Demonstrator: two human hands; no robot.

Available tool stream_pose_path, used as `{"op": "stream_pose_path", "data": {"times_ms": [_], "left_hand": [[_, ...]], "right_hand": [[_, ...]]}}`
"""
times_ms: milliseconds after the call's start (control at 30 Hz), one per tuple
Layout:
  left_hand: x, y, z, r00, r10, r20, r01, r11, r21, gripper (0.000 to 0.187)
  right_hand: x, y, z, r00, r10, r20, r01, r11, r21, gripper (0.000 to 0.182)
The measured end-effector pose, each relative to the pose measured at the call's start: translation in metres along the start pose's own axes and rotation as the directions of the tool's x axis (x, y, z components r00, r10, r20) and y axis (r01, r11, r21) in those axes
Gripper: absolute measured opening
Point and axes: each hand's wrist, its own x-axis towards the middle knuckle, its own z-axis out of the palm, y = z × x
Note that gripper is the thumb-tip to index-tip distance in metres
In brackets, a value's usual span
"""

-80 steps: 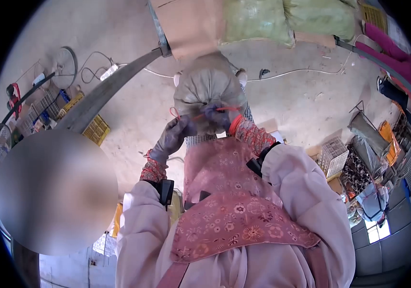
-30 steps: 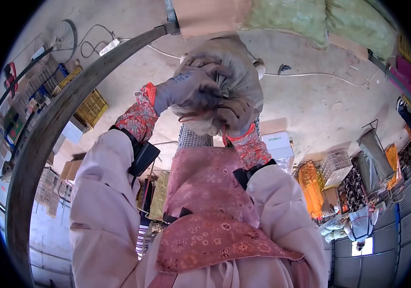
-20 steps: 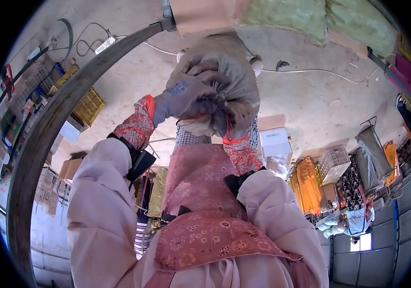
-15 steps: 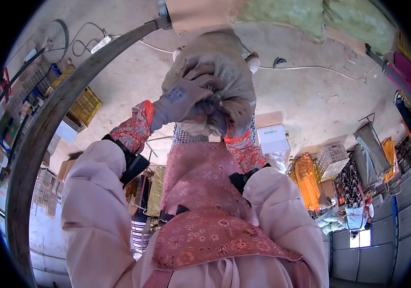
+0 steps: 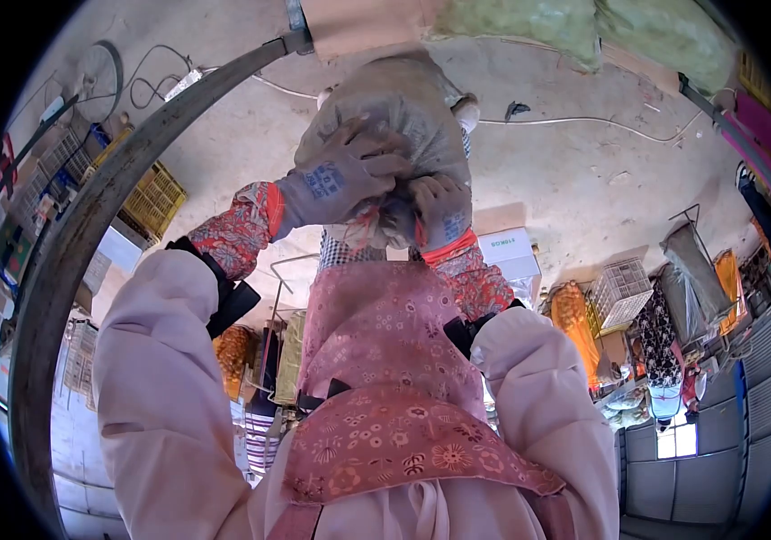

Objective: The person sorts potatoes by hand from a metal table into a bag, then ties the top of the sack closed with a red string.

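A bulging grey-beige sack (image 5: 417,85) stands in front of my body, its gathered top nearest me. My left hand (image 5: 345,175), in a grey glove with blue print, lies across that gathered top with its fingers bent into the cloth. Close beside it, my right hand (image 5: 442,209), gloved too, is curled round the bunched material. The fingertips of both hands are partly hidden in the folds. Below them hangs a pink flowered apron (image 5: 385,333) that I wear.
A curved metal bar (image 5: 89,189) crosses the left side. Green sacks (image 5: 520,31) lie at the far edge. A white box (image 5: 509,252) stands right of the sack, with a white crate (image 5: 621,295) farther right. Yellow crates (image 5: 153,200) are at left, and a pale cable (image 5: 583,126) runs along the floor.
My hands have drawn slightly apart at the sack's top. The left arm has shifted outward to the left, and the right elbow has spread outward. Both hands stay on the sack.
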Motion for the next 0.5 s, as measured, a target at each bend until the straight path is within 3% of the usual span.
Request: {"op": "stream_pose_path", "data": {"times_ms": [133,200,300,433,500], "left_hand": [[0.001,-0.001,-0.006,0.986,0.131,0.105,-0.147,0.975,0.165,0.019],[-0.002,-0.007,-0.005,0.963,0.189,0.194,-0.236,0.937,0.257,0.021],[-0.003,-0.011,0.004,0.937,0.248,0.248,-0.318,0.899,0.302,0.022],[-0.003,-0.008,0.002,0.938,0.263,0.228,-0.33,0.878,0.345,0.027],[-0.011,0.003,0.006,0.982,0.184,0.038,-0.184,0.896,0.403,0.032]], "right_hand": [[0.0,-0.008,-0.009,0.994,0.003,0.107,0.001,0.999,-0.038,0.023],[-0.013,-0.007,-0.001,0.988,0.078,0.13,-0.083,0.996,0.029,0.025],[-0.054,-0.013,0.016,0.98,0.196,0.046,-0.199,0.976,0.087,0.025],[-0.043,-0.01,0.012,0.961,0.266,0.079,-0.272,0.959,0.085,0.03],[-0.037,-0.009,0.01,0.911,0.353,0.213,-0.397,0.89,0.226,0.025]]}}
